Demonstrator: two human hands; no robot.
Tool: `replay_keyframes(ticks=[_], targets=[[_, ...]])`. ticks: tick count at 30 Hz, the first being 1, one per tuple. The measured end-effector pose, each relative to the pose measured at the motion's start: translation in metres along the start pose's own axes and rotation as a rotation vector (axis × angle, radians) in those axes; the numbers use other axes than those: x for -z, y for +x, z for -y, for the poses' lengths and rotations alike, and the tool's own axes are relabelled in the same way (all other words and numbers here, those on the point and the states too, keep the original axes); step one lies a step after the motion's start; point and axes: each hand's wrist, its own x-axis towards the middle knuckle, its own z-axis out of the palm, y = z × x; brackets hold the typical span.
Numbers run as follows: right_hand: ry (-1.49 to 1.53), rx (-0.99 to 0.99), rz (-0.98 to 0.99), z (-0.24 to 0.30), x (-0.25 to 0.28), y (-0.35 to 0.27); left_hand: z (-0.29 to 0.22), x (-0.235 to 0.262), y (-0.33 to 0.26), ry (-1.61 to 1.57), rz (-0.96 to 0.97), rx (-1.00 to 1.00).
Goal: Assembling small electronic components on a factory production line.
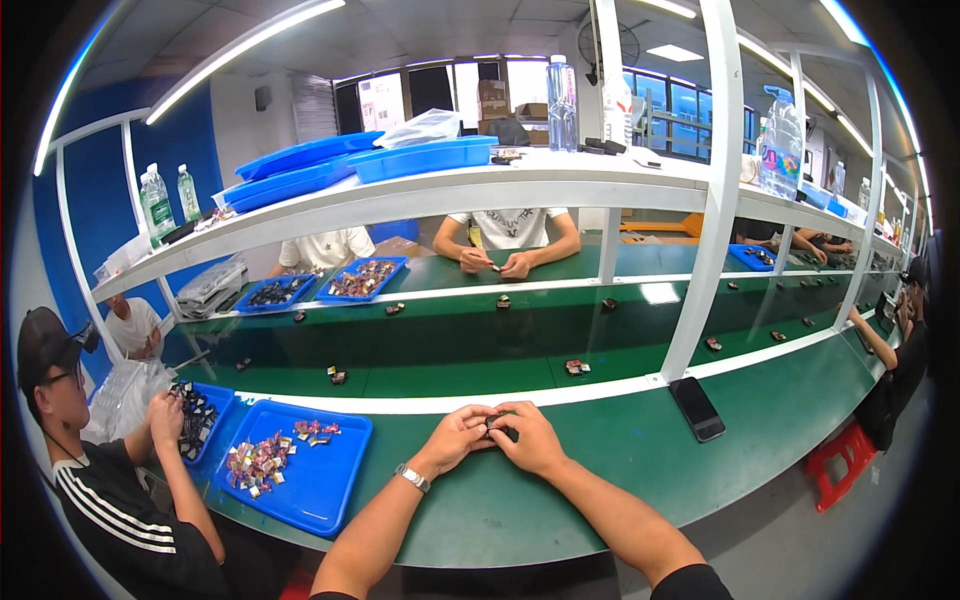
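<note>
Both hands meet over the green bench, just in front of the white rail. My left hand (458,440) wears a metal watch at the wrist, and its fingers are closed on a small black part (504,430). From the other side my right hand (530,437) grips the same part. Fingers cover most of it, so its exact kind is hidden. Left of my forearm lies a blue tray (345,470) with a pile of small components (260,462) in red, white and yellow.
Beyond the rail, a green conveyor belt (470,350) carries spaced small assemblies (577,367). A black phone (697,408) lies to my right. A white post (700,250) and overhead shelf (620,185) stand ahead. A co-worker (120,470) sits at left beside a tray of black parts (198,420).
</note>
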Motion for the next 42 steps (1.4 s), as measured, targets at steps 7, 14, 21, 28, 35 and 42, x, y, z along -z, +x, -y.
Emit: replay_keyframes(ticks=[7, 14, 21, 28, 35, 42], targets=[[0.037, 0.001, -0.003, -0.002, -0.001, -0.001, 0.001, -0.001, -0.002, -0.037, -0.015, 0.0], [0.098, -0.088, -0.036, -0.005, -0.01, -0.002, 0.003, 0.002, -0.002, -0.035, -0.036, -0.002], [0.16, -0.087, -0.048, -0.001, -0.011, 0.001, 0.003, -0.003, 0.0, 0.002, -0.124, -0.058], [0.107, -0.046, -0.076, -0.002, -0.011, 0.0, 0.003, -0.005, -0.003, -0.046, -0.09, -0.078], [0.107, -0.05, -0.092, 0.002, -0.01, 0.002, 0.005, -0.008, -0.002, -0.039, -0.113, -0.083], [0.106, 0.001, -0.08, 0.006, -0.009, 0.006, -0.002, -0.014, -0.002, -0.004, -0.145, -0.1]])
